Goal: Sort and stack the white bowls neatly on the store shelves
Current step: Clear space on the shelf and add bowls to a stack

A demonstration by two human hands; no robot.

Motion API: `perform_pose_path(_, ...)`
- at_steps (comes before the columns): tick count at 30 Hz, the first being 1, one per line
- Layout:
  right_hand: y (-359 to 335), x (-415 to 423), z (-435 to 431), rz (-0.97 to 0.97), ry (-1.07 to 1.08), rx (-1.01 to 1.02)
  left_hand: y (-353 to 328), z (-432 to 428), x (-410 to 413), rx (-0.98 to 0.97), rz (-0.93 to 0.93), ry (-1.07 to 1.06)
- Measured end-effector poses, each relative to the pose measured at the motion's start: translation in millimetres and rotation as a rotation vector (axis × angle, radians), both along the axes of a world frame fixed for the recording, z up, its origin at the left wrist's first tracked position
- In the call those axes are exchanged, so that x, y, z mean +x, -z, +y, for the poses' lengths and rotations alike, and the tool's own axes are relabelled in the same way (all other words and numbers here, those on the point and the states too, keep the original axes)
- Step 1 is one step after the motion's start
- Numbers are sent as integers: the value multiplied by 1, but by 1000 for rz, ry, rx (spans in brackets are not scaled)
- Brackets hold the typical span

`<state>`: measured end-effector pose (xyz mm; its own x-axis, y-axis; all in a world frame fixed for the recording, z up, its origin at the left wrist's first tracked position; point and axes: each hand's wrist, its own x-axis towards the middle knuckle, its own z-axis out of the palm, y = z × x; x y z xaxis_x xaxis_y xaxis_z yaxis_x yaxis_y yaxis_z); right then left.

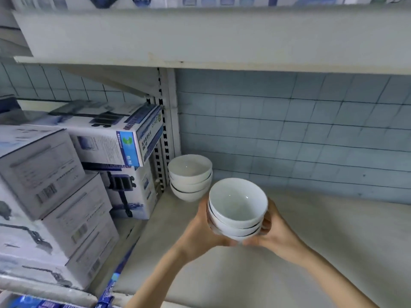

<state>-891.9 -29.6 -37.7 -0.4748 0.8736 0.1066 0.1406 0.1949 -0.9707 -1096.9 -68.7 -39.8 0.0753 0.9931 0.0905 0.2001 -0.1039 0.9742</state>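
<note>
Both hands, left and right, grip the carried bowl stack; it should land level just beside the shelved stack.

Shelf lies bare from centre to right, back to the tiled wall: wide way in. Back-left corner is taken by a resting stack of white bowls, just beside the slotted upright. Left of the upright, stacked cartons block the bay. Upper shelf limits headroom. The held stack of bowls sits just in front of the resting one.
</note>
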Motion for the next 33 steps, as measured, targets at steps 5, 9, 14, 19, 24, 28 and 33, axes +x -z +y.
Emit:
perform_pose_path(5,2,-3,32,-29,-29,-11,0,23,3,36,-17,-18)
perform_pose_path(9,0,-6,54,-72,-51,6,0,37,7,62,10,-92)
perform_pose_path(14,-6,-3,70,-76,-65,-13,-3,43,22,122,-11,-220)
perform_pose_path(19,-15,-10,75,-30,-25,-94,9,50,30,107,12,-292)
perform_pose_path(24,-9,-17,83,27,79,-96,13,60,39,93,-84,-333)
perform_pose_path(28,-9,-18,87,86,99,-98,11,69,44,88,-57,-320)
perform_pose_path(33,-6,-19,87,115,139,-93,8,73,47,77,-22,-319)
